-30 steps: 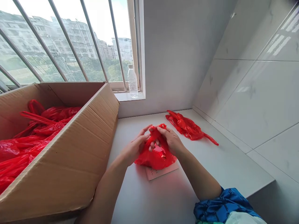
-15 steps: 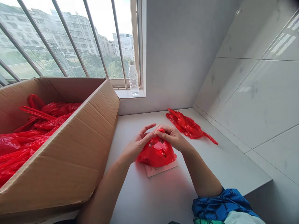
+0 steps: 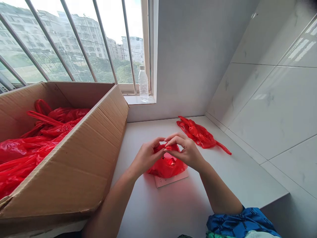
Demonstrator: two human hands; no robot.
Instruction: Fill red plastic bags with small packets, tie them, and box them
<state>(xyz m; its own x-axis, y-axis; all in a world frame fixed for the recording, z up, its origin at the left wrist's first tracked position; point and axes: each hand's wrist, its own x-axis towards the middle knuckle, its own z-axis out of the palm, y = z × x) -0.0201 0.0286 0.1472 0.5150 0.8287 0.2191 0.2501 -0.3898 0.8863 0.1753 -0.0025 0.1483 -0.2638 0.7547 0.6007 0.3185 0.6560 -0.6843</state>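
A red plastic bag [image 3: 166, 169] sits on the white tabletop, partly over a pale printed card or booklet [image 3: 172, 181]. My left hand [image 3: 148, 155] pinches the upper left edge of the bag, thumb and fingers together. From the other side, my right hand [image 3: 184, 148] has its fingertips closed on the bag's gathered top, touching the left fingertips. Between and below the hands the bag gapes a little, showing something shiny and red inside that is too small to make out.
Left of the hands, a large cardboard box [image 3: 81, 162] holds several red bags [image 3: 54, 129]. Another crumpled red bag [image 3: 198, 132] lies at the back right of the table [image 3: 237, 175]. A clear bottle [image 3: 143, 85] stands on the windowsill.
My left fingers, more spread before, have closed onto the bag. The right hand has turned slightly and its fingers arch higher. The bag's opening looks wider.
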